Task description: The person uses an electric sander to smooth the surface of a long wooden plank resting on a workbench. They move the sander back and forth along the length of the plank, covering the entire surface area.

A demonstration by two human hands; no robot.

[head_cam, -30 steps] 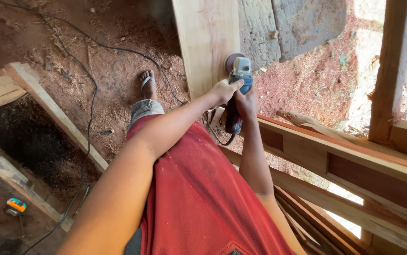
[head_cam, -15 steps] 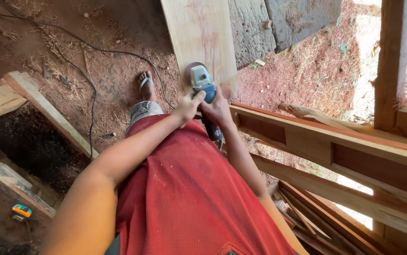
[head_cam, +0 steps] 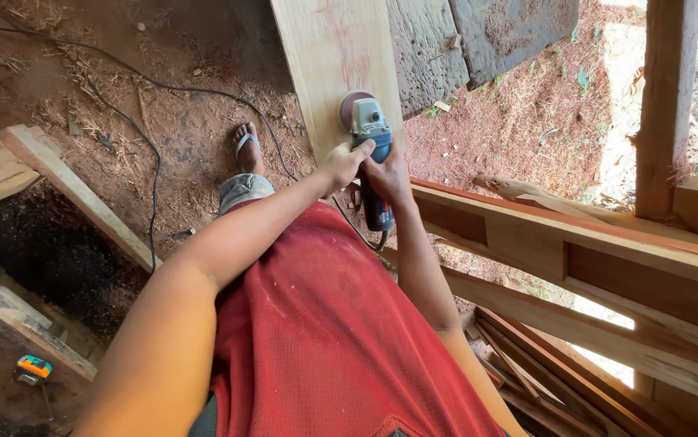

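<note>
While both hands clamp one blue angle grinder (head_cam: 371, 166), its long axis runs 12 to 6 — disc end toward 12, on one pale plank (head_cam: 333, 65). Left hand (head_cam: 342, 164) grips at 9, right hand (head_cam: 388, 174) at 3 — one black cord (head_cam: 154, 186) crosses the dirt.

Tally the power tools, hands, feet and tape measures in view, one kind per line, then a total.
Sander: 1
Hands, left and right: 2
Foot: 1
Tape measure: 1
Total: 5
</note>
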